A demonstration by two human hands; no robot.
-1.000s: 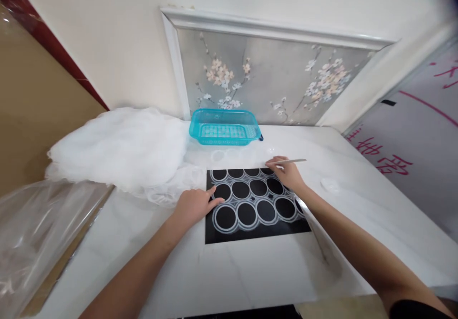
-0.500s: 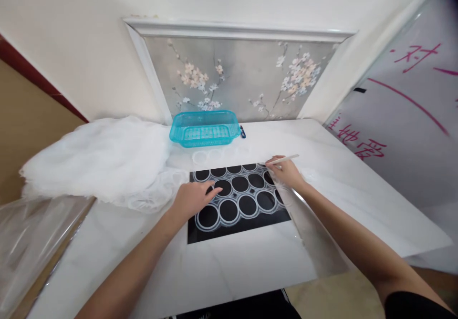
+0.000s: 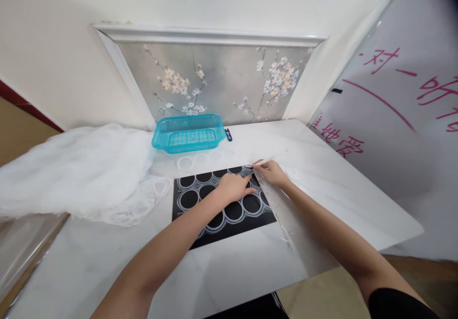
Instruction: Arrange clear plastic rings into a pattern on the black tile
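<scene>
A black sheet lies on the white table, covered with rows of pale rings joined by a sheer, whitish material. My left hand rests on its upper middle, fingers apart, the index finger pointing at the upper right corner. At that corner my right hand is closed in a pinch round a slim white pen-like stick. The fingers of both hands are close together. What the stick's tip touches is too small to make out. Several loose translucent rings lie in a row behind the sheet.
A turquoise basket stands against the wall, with small dark blue thread snips beside it. White gauzy fabric is heaped on the left, ring-shaped scraps at its edge. A whiteboard with red writing stands at the right.
My left hand has slid right across the sheet, from its left side towards the upper right corner. My right hand stays at that corner, the stick now lying differently. The view has shifted.
</scene>
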